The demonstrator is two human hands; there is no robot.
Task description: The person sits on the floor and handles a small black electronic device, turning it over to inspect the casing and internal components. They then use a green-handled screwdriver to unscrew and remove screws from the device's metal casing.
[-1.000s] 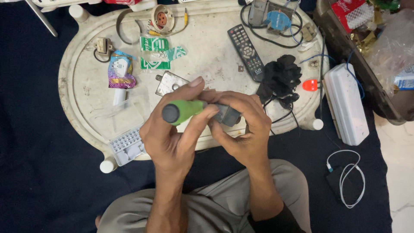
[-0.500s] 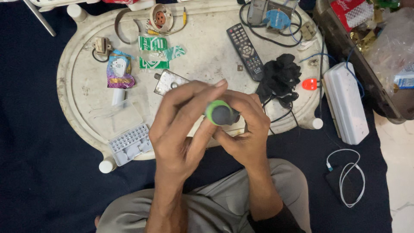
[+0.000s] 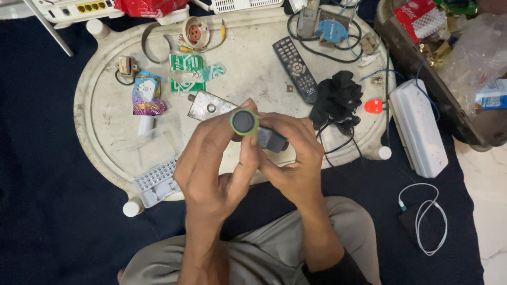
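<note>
both hands close around one small tool held up in front of the chest, over the near edge of the table. left hand [image 3: 219, 158] wraps its fingers about the green cylinder [image 3: 244, 122], whose dark round end points up toward the camera, thumb pressed along its side. right hand [image 3: 296, 158] grasps the dark grey body [image 3: 272, 139] that joins the cylinder lower down, fingers curled under it; the two-handed hold looks like one hand steadying while the other works the end piece, though which part turns cannot be told.

below the hands are the person's grey trouser legs [image 3: 274, 248], folded as if sitting on the dark blue cloth [image 3: 47, 211] that covers the floor. just beyond the hands lies the oval white tray table [image 3: 100, 121], scuffed and stained, set low so everything is within reach. on its near left edge sits a clear case of small bits [image 3: 153, 182], open side up, handy to the left hand. a small metal plate [image 3: 208, 105] lies partly behind the fingers.

farther out are a colourful sachet [image 3: 148, 95], torn green wrappers [image 3: 190, 71], a black remote control [image 3: 296, 68] and a heap of black cloth with cables [image 3: 338, 97]. at the far rim is a round lamp socket [image 3: 194, 31] and a coil of black cable [image 3: 322, 42].

off the table to the right, a long white power strip [image 3: 417, 132] lies on the cloth, and nearer, a white cable [image 3: 428, 216] is looped loosely. a dark tray of clutter [image 3: 422, 68] sits at the far right.
</note>
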